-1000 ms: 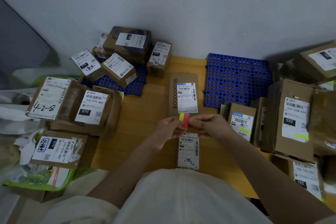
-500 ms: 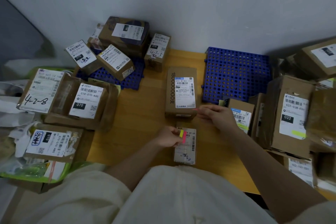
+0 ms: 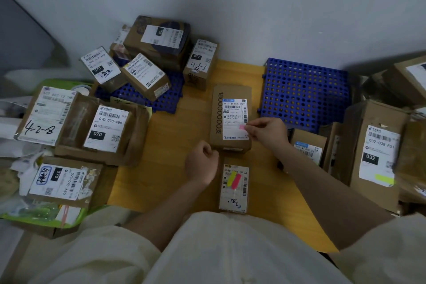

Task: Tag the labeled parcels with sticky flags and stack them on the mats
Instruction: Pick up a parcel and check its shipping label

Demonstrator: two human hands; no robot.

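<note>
Room: pale wall (image 3: 253,7) right behind the yellow wooden table (image 3: 179,136), parcels crowding both ends.
Far-right mat: blue perforated mat (image 3: 304,90) at the table's back edge, bare.
Far-left mat: second blue mat (image 3: 161,99) carrying a pile of labelled boxes (image 3: 147,64).
Green tray: green tray (image 3: 34,217) off the left edge, with a labelled box and wrappers on it.
Centre parcel: long brown parcel (image 3: 230,120) mid-table.
Right hand: right hand (image 3: 267,134) pinching a pink sticky flag (image 3: 242,127) onto that parcel's label.
Left hand: left hand (image 3: 201,161) curled in a fist, gripping nothing I can see.
Flag pad: yellow and pink sticky flags (image 3: 234,180) lying on the small parcel (image 3: 234,188) at the near edge.
</note>
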